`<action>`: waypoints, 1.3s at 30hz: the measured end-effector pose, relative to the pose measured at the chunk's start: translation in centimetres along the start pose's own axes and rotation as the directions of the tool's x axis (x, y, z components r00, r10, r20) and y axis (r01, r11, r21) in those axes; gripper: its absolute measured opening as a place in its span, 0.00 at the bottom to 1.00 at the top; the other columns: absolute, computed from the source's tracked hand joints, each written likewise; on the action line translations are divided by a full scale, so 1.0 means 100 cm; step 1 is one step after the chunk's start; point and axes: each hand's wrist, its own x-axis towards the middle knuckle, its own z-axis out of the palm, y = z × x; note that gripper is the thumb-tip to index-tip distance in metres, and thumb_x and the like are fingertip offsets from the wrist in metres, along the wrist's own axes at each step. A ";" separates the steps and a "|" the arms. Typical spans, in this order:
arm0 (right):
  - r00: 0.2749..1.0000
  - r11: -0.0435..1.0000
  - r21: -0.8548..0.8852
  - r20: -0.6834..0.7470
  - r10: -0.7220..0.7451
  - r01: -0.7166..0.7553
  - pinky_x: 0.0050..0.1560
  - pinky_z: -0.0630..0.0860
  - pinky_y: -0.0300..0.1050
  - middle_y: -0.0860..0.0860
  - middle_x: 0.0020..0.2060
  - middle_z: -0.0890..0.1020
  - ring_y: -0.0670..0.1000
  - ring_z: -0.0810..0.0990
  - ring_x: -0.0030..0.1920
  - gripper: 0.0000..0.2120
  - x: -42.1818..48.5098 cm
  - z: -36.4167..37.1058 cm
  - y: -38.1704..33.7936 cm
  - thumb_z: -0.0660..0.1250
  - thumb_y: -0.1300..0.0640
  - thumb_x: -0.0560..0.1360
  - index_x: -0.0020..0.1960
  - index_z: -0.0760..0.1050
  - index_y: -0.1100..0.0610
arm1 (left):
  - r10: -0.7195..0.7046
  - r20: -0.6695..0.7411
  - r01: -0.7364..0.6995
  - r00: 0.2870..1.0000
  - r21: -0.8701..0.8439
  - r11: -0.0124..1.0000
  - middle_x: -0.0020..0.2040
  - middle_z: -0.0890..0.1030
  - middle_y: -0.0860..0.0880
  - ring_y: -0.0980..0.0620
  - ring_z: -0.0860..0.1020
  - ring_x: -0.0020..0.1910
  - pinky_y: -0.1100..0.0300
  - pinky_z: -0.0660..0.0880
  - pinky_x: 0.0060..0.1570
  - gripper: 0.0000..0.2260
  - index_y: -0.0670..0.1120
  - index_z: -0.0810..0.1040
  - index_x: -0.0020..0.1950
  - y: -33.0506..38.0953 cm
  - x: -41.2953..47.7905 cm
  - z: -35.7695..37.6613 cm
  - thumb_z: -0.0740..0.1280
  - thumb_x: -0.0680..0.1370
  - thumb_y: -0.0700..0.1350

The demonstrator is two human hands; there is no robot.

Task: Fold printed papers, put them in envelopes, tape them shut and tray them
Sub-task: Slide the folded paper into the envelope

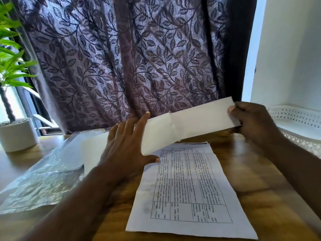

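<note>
Colours, quick rundown: the big fabric curtain at 12 o'clock was dusky purple-grey, covered in a trailing vine-and-leaf pattern, with the leaves darker than the ground. The plain white paper envelope near the middle was just white, slightly greyer at one end. The white printed paper sheet at 6 carried a black ruled grid packed with tiny black text. The wooden table was warm honey-brown with darker grain. The crinkly plastic wrapper at 8 looked silvery-clear. The round white plant pot sat at 9, bright green leaves at 10, and the white plastic tray with a lattice-hole pattern at 3.
</note>
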 end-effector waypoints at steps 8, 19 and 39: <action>0.995 0.984 -0.179 0.096 0.034 -0.016 0.20 0.67 0.39 0.55 0.33 0.85 0.52 0.77 0.23 0.04 -0.016 0.026 0.003 0.75 0.60 0.74 0.47 0.81 0.58 | 0.115 -0.046 -0.115 0.992 -0.007 0.993 0.72 0.67 0.49 0.45 0.67 0.69 0.40 0.61 0.71 0.58 0.52 0.51 0.81 0.026 -0.001 -0.006 0.67 0.60 0.78; 0.912 0.951 -0.298 0.362 0.194 -0.084 0.17 0.58 0.35 0.71 0.43 0.82 0.47 0.64 0.14 0.15 -0.029 0.045 0.005 0.61 0.67 0.79 0.52 0.85 0.56 | 0.230 -0.090 -0.228 0.969 0.027 0.973 0.72 0.68 0.47 0.45 0.68 0.68 0.39 0.63 0.70 0.53 0.50 0.57 0.80 0.049 -0.003 -0.009 0.68 0.63 0.75; 0.936 0.910 -0.414 0.310 0.164 -0.022 0.19 0.61 0.37 0.56 0.28 0.81 0.53 0.63 0.19 0.20 -0.029 0.052 0.008 0.59 0.68 0.80 0.58 0.85 0.52 | 0.272 -0.109 -0.270 0.956 0.038 0.962 0.70 0.70 0.46 0.44 0.70 0.66 0.42 0.65 0.68 0.44 0.49 0.59 0.80 0.060 -0.006 -0.015 0.65 0.70 0.69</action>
